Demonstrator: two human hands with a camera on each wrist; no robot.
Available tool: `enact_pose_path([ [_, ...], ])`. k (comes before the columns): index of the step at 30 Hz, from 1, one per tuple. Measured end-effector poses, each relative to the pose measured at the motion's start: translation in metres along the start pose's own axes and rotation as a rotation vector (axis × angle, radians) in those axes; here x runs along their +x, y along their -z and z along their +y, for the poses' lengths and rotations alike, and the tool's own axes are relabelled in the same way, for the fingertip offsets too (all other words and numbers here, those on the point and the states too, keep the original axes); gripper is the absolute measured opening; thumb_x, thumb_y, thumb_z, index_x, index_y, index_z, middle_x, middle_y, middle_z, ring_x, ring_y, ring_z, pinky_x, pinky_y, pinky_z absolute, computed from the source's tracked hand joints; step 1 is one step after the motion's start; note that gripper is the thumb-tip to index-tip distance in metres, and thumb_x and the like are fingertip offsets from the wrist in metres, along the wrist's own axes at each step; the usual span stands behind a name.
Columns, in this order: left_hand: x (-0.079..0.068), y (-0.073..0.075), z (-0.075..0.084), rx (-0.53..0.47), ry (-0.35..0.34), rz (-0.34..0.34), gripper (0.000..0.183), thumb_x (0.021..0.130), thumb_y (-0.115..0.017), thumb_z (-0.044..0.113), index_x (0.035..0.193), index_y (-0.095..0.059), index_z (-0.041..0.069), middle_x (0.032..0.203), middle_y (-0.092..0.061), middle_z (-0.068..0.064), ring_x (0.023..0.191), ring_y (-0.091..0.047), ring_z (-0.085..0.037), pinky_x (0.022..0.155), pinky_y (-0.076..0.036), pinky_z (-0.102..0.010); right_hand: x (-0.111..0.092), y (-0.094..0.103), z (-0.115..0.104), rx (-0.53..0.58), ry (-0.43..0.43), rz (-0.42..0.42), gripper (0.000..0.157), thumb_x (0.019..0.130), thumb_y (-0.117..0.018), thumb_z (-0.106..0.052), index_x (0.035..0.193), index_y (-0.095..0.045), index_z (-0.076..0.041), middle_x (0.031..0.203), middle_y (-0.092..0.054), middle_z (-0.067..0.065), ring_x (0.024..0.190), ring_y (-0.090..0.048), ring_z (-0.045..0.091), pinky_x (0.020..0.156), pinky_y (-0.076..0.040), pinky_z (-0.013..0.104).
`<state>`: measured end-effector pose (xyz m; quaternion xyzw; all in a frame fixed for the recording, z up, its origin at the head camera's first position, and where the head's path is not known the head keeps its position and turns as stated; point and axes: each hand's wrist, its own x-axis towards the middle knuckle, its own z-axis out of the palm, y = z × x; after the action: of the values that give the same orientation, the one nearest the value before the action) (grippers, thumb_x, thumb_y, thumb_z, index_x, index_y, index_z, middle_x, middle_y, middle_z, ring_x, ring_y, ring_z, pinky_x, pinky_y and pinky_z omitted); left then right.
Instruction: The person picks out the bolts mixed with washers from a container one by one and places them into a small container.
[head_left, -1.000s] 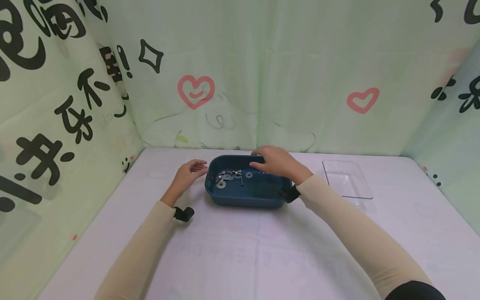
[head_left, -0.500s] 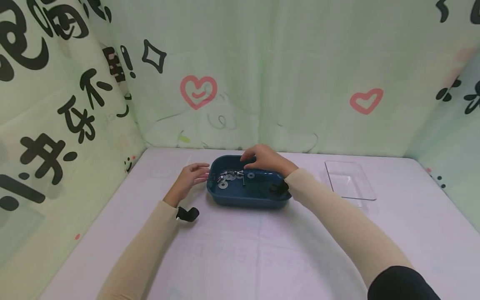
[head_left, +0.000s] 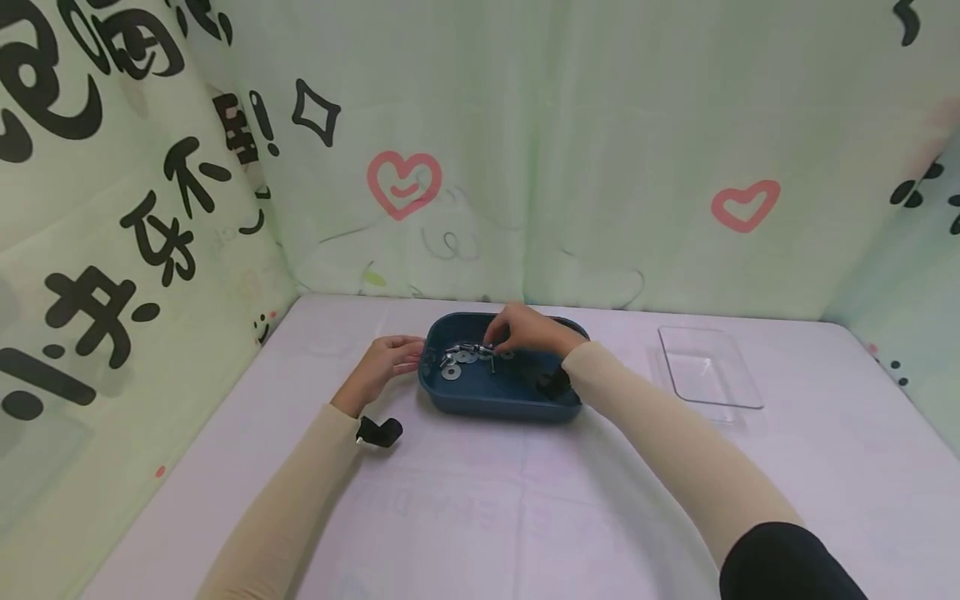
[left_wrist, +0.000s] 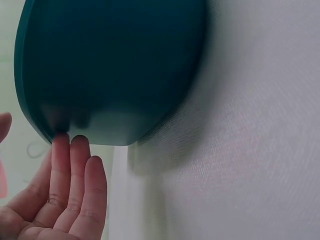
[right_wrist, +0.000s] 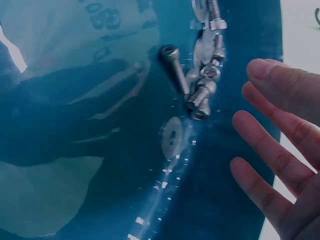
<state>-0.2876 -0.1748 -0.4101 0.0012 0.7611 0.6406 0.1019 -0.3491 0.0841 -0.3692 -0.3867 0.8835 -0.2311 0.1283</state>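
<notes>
The right hand (head_left: 525,331) has dipped into the bin (head_left: 495,403); bolts (right_wrist: 201,95) now lie just off its spread fingertips, apparently within reach. The left hand (head_left: 381,371) has straight fingers at the bin's end.

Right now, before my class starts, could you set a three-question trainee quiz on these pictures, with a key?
1. What small metal things lie in the blue tray?
2. True or false: the left hand is inside the blue tray.
3. In the head view, where is the clear container? A: left of the blue tray. B: right of it. C: inside it.

Key: 1, bolts and washers; 2, false; 3, B.
</notes>
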Motion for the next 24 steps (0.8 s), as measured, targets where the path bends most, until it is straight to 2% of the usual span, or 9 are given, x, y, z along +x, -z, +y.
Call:
enact_pose_path([
  [5,-0.001,-0.001,-0.001,0.014,0.007,-0.009,0.038,0.095,-0.053,0.011,0.126,-0.05,-0.011,0.127,-0.055,-0.029,0.106,-0.061,-0.024,0.091,-0.054,-0.029,0.004,-0.006,0.004,0.019,0.004,-0.031,0.02,0.08,-0.07,0.0,0.1,-0.072,-0.002,0.101,-0.071,0.012,0.092,-0.066,0.021,0.077,-0.057,0.028],
  [14,-0.001,-0.002,0.001,0.032,0.028,-0.006,0.039,0.093,-0.055,0.009,0.126,-0.05,-0.011,0.13,-0.053,-0.028,0.114,-0.057,-0.03,0.099,-0.049,-0.037,0.01,-0.013,0.009,-0.002,-0.02,-0.081,0.019,0.079,-0.07,0.001,0.097,-0.074,-0.005,0.1,-0.072,0.009,0.091,-0.066,0.018,0.082,-0.057,0.03],
  [24,0.001,-0.002,-0.004,-0.001,0.047,0.007,0.04,0.093,-0.057,0.009,0.127,-0.05,-0.01,0.13,-0.053,-0.026,0.115,-0.057,-0.029,0.098,-0.05,-0.033,0.014,-0.018,0.017,0.002,-0.049,-0.095,0.02,0.079,-0.07,0.002,0.097,-0.074,-0.006,0.103,-0.072,0.01,0.095,-0.067,0.018,0.085,-0.056,0.031],
])
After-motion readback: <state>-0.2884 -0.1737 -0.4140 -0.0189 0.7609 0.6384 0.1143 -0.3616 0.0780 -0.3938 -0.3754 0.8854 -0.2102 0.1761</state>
